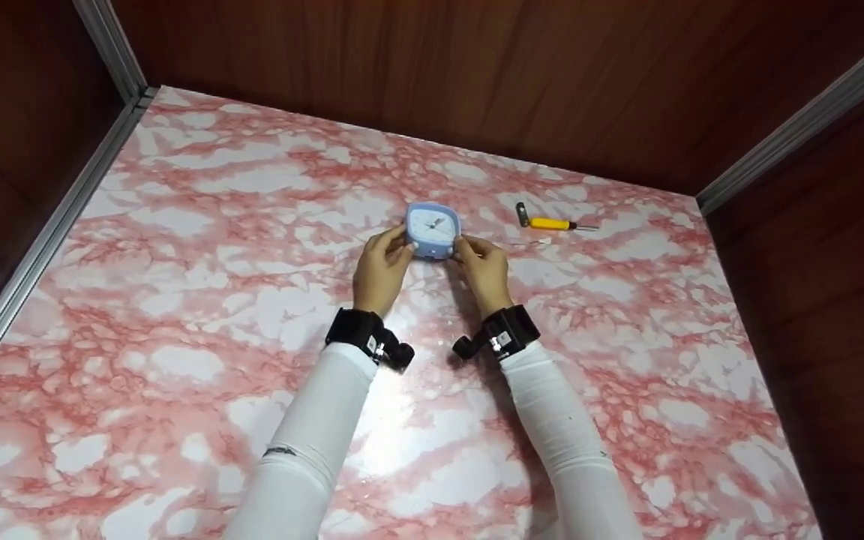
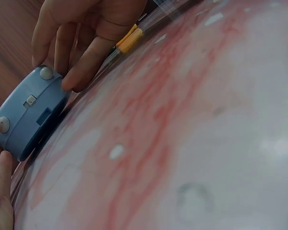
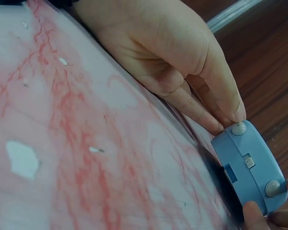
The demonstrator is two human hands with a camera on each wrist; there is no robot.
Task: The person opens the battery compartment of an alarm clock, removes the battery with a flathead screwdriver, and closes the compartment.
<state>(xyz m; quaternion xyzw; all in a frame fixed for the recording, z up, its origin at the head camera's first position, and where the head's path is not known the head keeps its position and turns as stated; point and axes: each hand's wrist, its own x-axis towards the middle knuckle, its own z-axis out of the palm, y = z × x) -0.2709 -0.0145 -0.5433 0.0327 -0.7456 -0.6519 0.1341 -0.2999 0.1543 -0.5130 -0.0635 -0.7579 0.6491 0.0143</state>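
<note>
A light blue alarm clock [image 1: 433,226] with a white dial lies face up between the two hands. Its side with two whitish knob-like feet, a small white switch and a notch shows in the left wrist view and the right wrist view. The left hand [image 1: 381,274] grips the clock's left side, thumb near the front corner. On the opposite side the right hand [image 1: 486,271] holds the clock with thumb and fingers. The clock's back is hidden.
To the right of the clock lies a yellow-handled screwdriver [image 1: 550,223], its metal shaft pointing right. A short dark cylinder [image 1: 522,214] lies against its handle end. Dark wood-look panels [image 1: 417,75] wall the red-and-white marbled table [image 1: 199,360] at the back and sides.
</note>
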